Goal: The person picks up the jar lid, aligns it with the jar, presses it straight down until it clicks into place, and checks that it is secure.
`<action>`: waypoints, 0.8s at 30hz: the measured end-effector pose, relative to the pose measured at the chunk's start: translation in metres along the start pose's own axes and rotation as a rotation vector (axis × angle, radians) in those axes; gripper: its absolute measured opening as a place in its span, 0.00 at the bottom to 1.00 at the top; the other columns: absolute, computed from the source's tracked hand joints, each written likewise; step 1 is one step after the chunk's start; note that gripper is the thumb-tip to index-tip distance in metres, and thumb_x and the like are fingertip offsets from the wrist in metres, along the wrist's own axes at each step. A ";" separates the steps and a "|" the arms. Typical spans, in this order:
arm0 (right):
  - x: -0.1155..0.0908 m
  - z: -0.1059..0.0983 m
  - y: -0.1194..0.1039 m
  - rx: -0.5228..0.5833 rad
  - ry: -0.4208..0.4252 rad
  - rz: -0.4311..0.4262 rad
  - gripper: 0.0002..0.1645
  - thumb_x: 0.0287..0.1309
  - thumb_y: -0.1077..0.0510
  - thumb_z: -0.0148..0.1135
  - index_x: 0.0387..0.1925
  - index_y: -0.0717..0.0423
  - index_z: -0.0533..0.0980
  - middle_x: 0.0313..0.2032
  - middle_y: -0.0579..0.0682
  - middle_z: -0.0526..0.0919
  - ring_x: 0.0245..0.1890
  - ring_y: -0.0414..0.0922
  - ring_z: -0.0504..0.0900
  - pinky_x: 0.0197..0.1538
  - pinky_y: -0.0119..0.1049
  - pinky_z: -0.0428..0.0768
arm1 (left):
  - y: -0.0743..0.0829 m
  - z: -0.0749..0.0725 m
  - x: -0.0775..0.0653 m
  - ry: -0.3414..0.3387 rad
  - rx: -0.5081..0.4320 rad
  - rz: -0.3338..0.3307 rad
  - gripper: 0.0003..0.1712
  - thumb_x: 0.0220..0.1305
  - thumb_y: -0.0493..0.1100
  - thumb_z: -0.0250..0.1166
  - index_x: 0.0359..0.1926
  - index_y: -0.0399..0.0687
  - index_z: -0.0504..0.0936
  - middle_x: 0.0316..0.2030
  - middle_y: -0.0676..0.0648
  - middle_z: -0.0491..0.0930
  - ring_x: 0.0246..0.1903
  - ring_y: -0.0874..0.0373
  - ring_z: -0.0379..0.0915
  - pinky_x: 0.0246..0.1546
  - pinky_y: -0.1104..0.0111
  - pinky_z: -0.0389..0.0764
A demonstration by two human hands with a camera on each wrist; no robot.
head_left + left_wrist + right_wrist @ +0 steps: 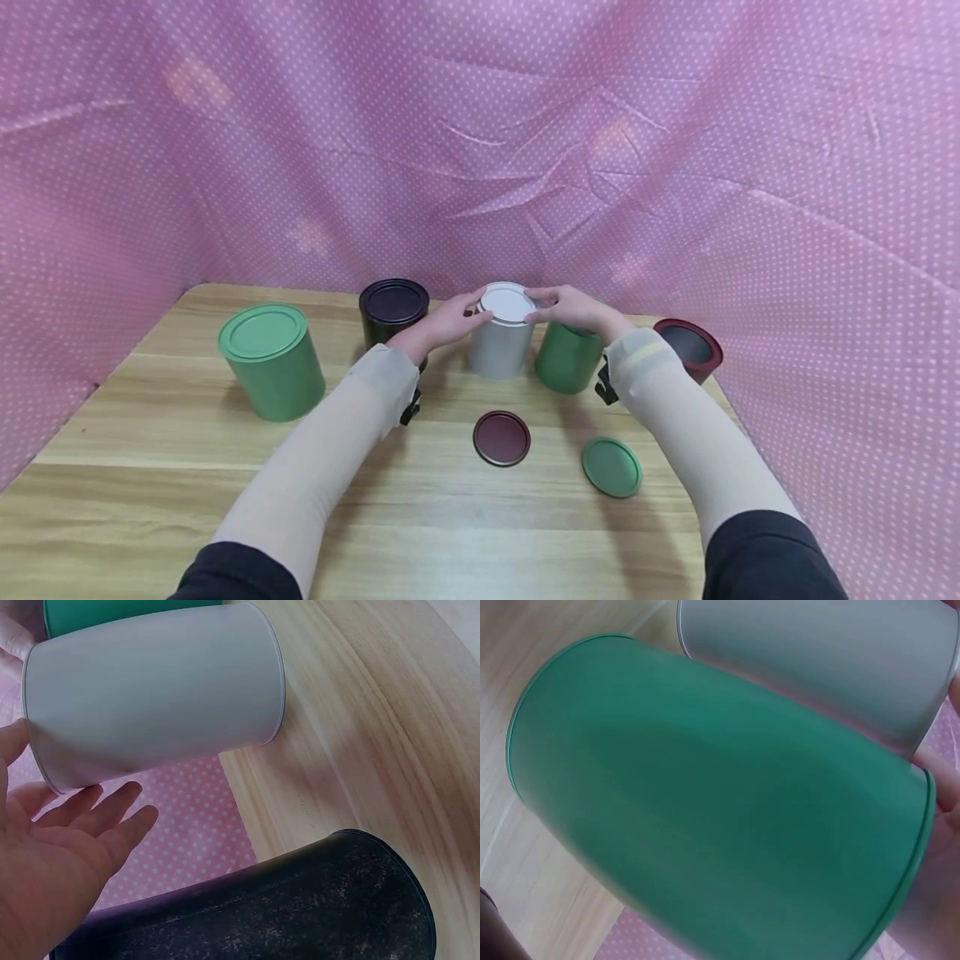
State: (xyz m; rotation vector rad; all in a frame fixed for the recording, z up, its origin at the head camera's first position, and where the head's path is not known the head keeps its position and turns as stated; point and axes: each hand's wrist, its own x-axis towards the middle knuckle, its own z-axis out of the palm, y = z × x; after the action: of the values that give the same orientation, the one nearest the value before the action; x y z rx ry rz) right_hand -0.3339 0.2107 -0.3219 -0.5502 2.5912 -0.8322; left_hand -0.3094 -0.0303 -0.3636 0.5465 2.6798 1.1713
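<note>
A white can (500,346) stands upright near the back of the table with a white lid (507,304) on its top. From the left, my left hand (452,318) holds the lid's edge, thumb at the near side and index finger farther back; its other fingers spread free in the left wrist view. My right hand (576,309) grips the opposite edge with thumb and fingers. Under the right hand, close beside the white can, stands a green can (720,795); the hand hides much of its top.
A lidded green can (273,367) stands at the left and a black can (393,302) beside my left hand. At the right edge is a dark red can (688,346). A dark red lid (502,438) and a green lid (611,467) lie in front. Pink dotted cloth (480,150) hangs behind.
</note>
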 end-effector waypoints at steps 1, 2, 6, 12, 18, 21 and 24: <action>0.000 0.000 0.000 0.002 0.000 0.003 0.40 0.62 0.43 0.61 0.72 0.45 0.61 0.71 0.57 0.63 0.71 0.58 0.60 0.72 0.58 0.55 | -0.001 0.000 0.001 0.001 -0.001 -0.003 0.38 0.74 0.53 0.50 0.76 0.44 0.47 0.74 0.39 0.54 0.70 0.43 0.57 0.71 0.55 0.60; 0.000 0.000 0.000 0.000 0.001 0.003 0.40 0.62 0.43 0.61 0.72 0.45 0.61 0.71 0.57 0.63 0.71 0.58 0.60 0.72 0.59 0.55 | -0.001 0.000 0.001 0.001 0.000 -0.005 0.38 0.74 0.54 0.50 0.76 0.45 0.47 0.73 0.39 0.54 0.70 0.43 0.57 0.71 0.55 0.60; 0.000 -0.001 -0.001 -0.003 0.005 0.012 0.40 0.61 0.42 0.61 0.72 0.44 0.62 0.71 0.56 0.63 0.71 0.58 0.60 0.72 0.59 0.55 | -0.001 -0.001 0.002 0.007 -0.002 -0.022 0.39 0.73 0.54 0.51 0.76 0.46 0.49 0.73 0.39 0.55 0.71 0.44 0.55 0.71 0.54 0.59; 0.003 0.001 0.004 -0.004 0.010 0.038 0.40 0.60 0.40 0.62 0.72 0.40 0.61 0.70 0.59 0.63 0.71 0.59 0.60 0.71 0.60 0.56 | 0.002 -0.002 0.001 0.001 0.019 -0.049 0.39 0.72 0.55 0.51 0.76 0.48 0.49 0.73 0.40 0.56 0.72 0.45 0.52 0.73 0.55 0.55; 0.003 0.002 0.005 0.024 0.012 0.034 0.40 0.60 0.40 0.62 0.71 0.40 0.62 0.70 0.59 0.63 0.71 0.59 0.59 0.71 0.61 0.55 | 0.001 -0.002 0.001 0.007 0.020 -0.072 0.40 0.71 0.58 0.51 0.76 0.51 0.50 0.72 0.39 0.57 0.72 0.46 0.53 0.72 0.56 0.56; 0.004 0.002 0.004 0.030 0.013 0.034 0.40 0.60 0.40 0.62 0.71 0.40 0.62 0.71 0.58 0.62 0.71 0.59 0.58 0.71 0.61 0.55 | 0.000 -0.002 0.002 0.014 0.013 -0.080 0.40 0.71 0.59 0.52 0.76 0.52 0.50 0.72 0.39 0.58 0.71 0.46 0.54 0.72 0.55 0.57; 0.005 0.002 0.005 0.030 0.017 0.038 0.40 0.60 0.40 0.62 0.71 0.39 0.62 0.71 0.57 0.63 0.71 0.59 0.59 0.71 0.61 0.55 | 0.000 -0.003 0.003 0.014 0.003 -0.091 0.39 0.71 0.59 0.52 0.76 0.53 0.50 0.72 0.40 0.57 0.72 0.46 0.53 0.72 0.54 0.56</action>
State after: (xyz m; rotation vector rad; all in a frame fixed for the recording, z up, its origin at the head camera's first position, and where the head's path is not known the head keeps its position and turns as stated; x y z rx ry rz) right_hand -0.3389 0.2114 -0.3276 -0.4861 2.5920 -0.8649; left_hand -0.3127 -0.0313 -0.3620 0.4137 2.6878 1.1510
